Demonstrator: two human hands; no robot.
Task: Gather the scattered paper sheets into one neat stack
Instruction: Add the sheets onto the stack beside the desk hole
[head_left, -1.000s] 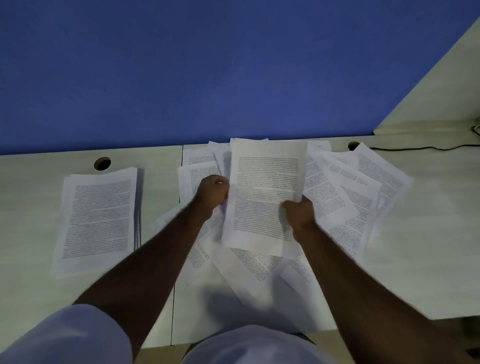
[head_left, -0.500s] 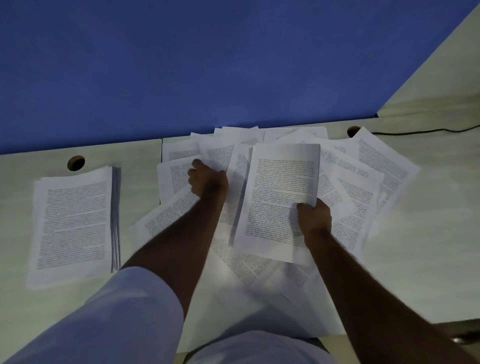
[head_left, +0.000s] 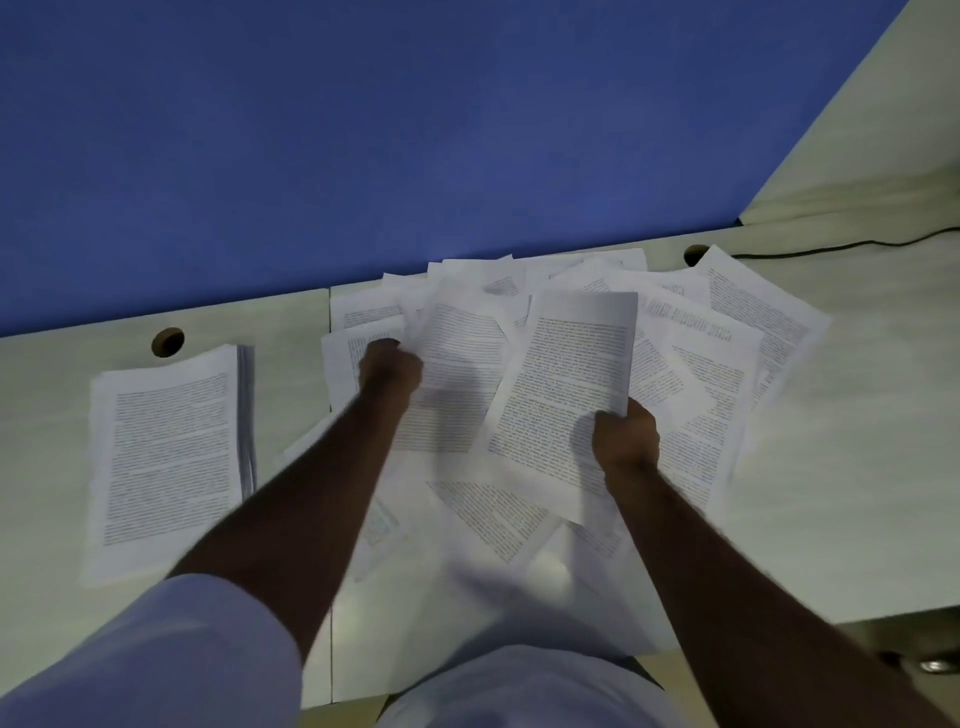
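Observation:
Several printed paper sheets lie scattered and overlapping (head_left: 717, 358) on the pale desk in front of me. A neat stack of sheets (head_left: 166, 457) sits apart at the left. My right hand (head_left: 626, 434) grips the lower right edge of a thin bundle of sheets (head_left: 566, 384), lifted off the pile. My left hand (head_left: 389, 366) pinches the left edge of another sheet (head_left: 462, 364), raised slightly from the heap.
The desk (head_left: 857, 467) meets a blue partition wall (head_left: 415, 130) at the back. Two round cable holes (head_left: 167, 341) (head_left: 695, 254) sit near the wall. A black cable (head_left: 831, 248) runs at the right. A beige side panel (head_left: 883, 130) rises at the far right.
My left hand has taken hold of a sheet in the pile and begun lifting it. The right hand keeps its bundle, shifted slightly right.

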